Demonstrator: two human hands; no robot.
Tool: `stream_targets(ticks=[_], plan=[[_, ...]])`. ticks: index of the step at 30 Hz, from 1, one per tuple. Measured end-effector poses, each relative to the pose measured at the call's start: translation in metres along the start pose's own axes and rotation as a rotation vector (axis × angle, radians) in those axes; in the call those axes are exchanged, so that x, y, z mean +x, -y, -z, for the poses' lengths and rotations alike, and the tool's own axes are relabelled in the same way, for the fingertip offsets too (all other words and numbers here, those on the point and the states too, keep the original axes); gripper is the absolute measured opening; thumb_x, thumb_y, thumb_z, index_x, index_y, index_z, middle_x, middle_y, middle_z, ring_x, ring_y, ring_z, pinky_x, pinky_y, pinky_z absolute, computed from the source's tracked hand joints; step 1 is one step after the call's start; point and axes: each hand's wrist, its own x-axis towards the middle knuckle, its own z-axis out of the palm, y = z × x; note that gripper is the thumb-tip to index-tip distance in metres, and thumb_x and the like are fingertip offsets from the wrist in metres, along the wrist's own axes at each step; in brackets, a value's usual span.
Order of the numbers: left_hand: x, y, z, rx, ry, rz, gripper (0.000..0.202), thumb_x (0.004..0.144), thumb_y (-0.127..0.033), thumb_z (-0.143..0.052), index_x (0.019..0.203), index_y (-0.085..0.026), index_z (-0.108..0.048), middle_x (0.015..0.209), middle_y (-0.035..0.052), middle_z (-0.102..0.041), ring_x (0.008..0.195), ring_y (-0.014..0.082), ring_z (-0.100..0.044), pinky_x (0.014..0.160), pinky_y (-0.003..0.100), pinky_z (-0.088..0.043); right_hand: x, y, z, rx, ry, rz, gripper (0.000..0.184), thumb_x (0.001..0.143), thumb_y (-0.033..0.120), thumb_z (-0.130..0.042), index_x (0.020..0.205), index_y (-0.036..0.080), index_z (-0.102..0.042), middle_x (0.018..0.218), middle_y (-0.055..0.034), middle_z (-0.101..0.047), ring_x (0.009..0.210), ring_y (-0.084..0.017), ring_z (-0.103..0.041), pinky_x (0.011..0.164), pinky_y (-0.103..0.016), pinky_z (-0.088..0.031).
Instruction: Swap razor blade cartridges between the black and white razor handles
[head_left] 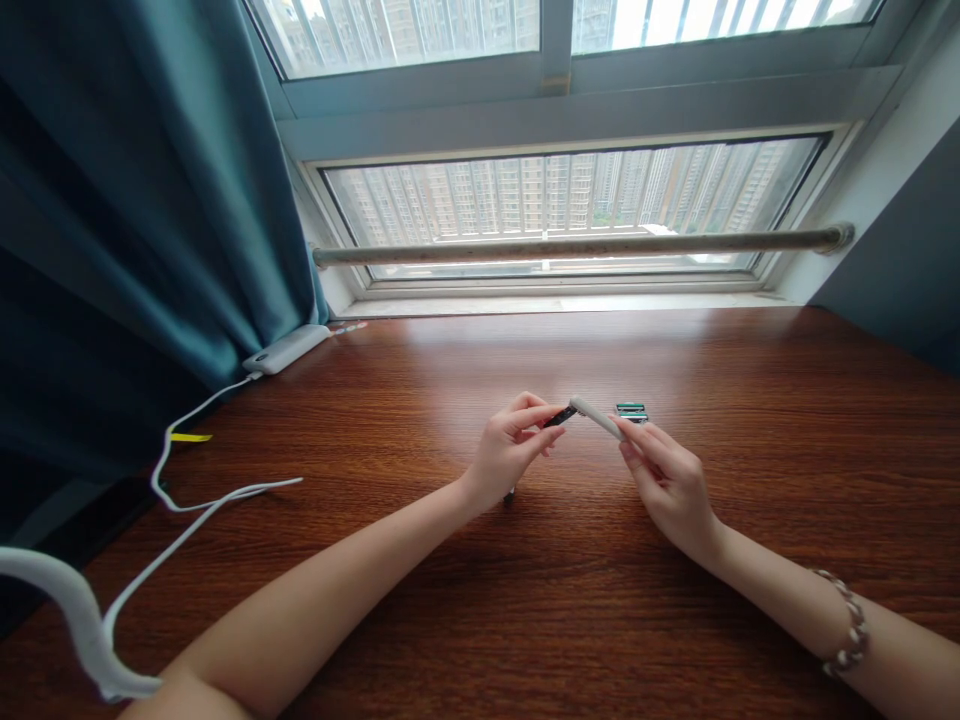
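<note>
A pale grey razor handle [598,418] slants down to the right, its lower end pinched between the thumb and fingers of my right hand [671,485]. Its upper end meets a small black razor head [560,416], gripped by the fingertips of my left hand [514,445]. Whether the two parts are locked together I cannot tell. Just behind my right fingertips lie two green-and-silver razor blade cartridges [631,411] on the table. Under my left hand a small dark object [510,495] shows, mostly hidden.
The brown wooden table [420,620] runs to the window sill. At its left are a white power strip [289,348], a white cable [184,505], a yellow strip [191,437] and a curved white tube [75,610]. A blue curtain [187,180] hangs there. A metal rail [585,247] crosses the window.
</note>
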Motion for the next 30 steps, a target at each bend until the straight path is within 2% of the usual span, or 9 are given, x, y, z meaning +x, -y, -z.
stream_targets(ticks=[5,10,12,15,20,26,30], plan=[[0.000,-0.004,0.002,-0.018,-0.053,-0.045,0.020,0.072,-0.022,-0.062,0.090,-0.020,-0.067,0.076,0.0001,-0.048,0.059,0.0074,-0.050,0.051,0.022,-0.046,0.000,-0.001,-0.001,0.036,0.036,0.009,0.033,0.084,0.020,-0.045,0.116,0.025,-0.051,0.080,-0.0028,-0.055,0.054,-0.010,-0.044,0.051,-0.024,-0.036],[0.000,-0.011,0.002,-0.027,-0.108,-0.030,0.012,0.071,-0.025,-0.062,0.068,-0.015,-0.069,0.074,0.0023,-0.052,0.063,0.0100,-0.053,0.057,0.023,-0.046,0.000,0.001,0.000,0.079,0.080,0.059,0.035,0.084,0.016,-0.045,0.118,0.025,-0.050,0.084,-0.0038,-0.055,0.059,-0.011,-0.047,0.054,-0.024,-0.037],[0.001,-0.010,0.001,-0.096,-0.091,0.020,0.015,0.072,-0.026,-0.061,0.067,-0.014,-0.068,0.072,0.0036,-0.056,0.066,0.0120,-0.055,0.062,0.025,-0.046,-0.001,0.002,0.000,0.090,0.110,0.084,0.037,0.083,0.015,-0.046,0.119,0.026,-0.049,0.081,-0.0031,-0.054,0.057,-0.010,-0.045,0.052,-0.023,-0.036],[0.001,-0.005,-0.001,-0.298,-0.020,0.163,0.021,0.076,-0.030,-0.057,0.076,-0.012,-0.068,0.070,0.0055,-0.061,0.066,0.0144,-0.057,0.066,0.030,-0.047,-0.002,0.002,0.000,0.074,0.112,0.094,0.038,0.083,0.014,-0.046,0.120,0.026,-0.048,0.078,-0.0020,-0.053,0.053,-0.009,-0.042,0.050,-0.023,-0.035],[0.001,-0.001,-0.004,-0.519,0.053,0.321,0.026,0.079,-0.032,-0.053,0.077,-0.008,-0.064,0.073,0.0078,-0.062,0.063,0.0136,-0.057,0.063,0.030,-0.046,-0.003,0.001,0.000,0.044,0.045,0.095,0.038,0.082,0.014,-0.047,0.118,0.026,-0.050,0.079,-0.0019,-0.053,0.053,-0.008,-0.042,0.050,-0.022,-0.035],[0.002,-0.002,-0.003,-0.607,0.111,0.429,0.027,0.076,-0.035,-0.057,0.074,-0.008,-0.062,0.065,0.0059,-0.060,0.057,0.0118,-0.055,0.058,0.026,-0.044,-0.002,0.001,0.000,-0.044,0.057,0.137,0.040,0.081,0.013,-0.049,0.119,0.028,-0.049,0.076,-0.0004,-0.054,0.052,-0.008,-0.043,0.051,-0.022,-0.036],[0.002,-0.003,-0.003,-0.624,0.091,0.468,0.029,0.074,-0.036,-0.059,0.073,-0.008,-0.063,0.060,0.0045,-0.058,0.054,0.0096,-0.053,0.057,0.023,-0.041,-0.002,0.002,0.002,-0.034,0.064,0.162,0.039,0.081,0.014,-0.049,0.117,0.027,-0.051,0.077,-0.0009,-0.055,0.055,-0.009,-0.046,0.053,-0.022,-0.037]])
